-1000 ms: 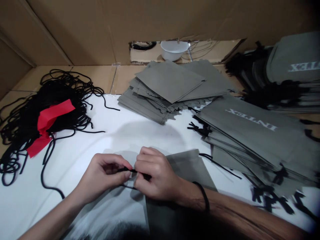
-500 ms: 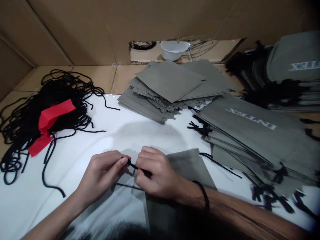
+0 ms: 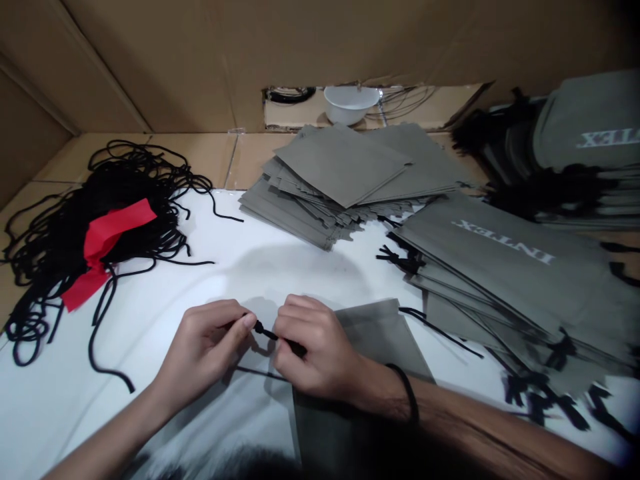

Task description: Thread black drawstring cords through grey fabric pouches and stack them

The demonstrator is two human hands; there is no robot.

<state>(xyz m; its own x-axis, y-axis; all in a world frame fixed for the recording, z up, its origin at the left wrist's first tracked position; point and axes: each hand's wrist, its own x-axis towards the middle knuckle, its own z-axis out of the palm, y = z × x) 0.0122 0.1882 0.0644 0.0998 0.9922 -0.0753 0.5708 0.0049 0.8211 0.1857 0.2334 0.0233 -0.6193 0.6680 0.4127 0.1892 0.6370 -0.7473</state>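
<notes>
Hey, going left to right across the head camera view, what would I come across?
Loose black cord pile, left hand, held black cord, right hand, nearer INTEX-printed grey bag.

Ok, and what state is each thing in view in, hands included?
Held black cord, knotted
Left hand, pinching the cord
Right hand, closed on the cord
Nearest grey bag, lying flat
Black cord bundle, tangled, ends loose
Red strip, creased, across the bundle
Plain grey bags, flat, unevenly heaped
INTEX bags, flat, piled
White bowl, upright
</notes>
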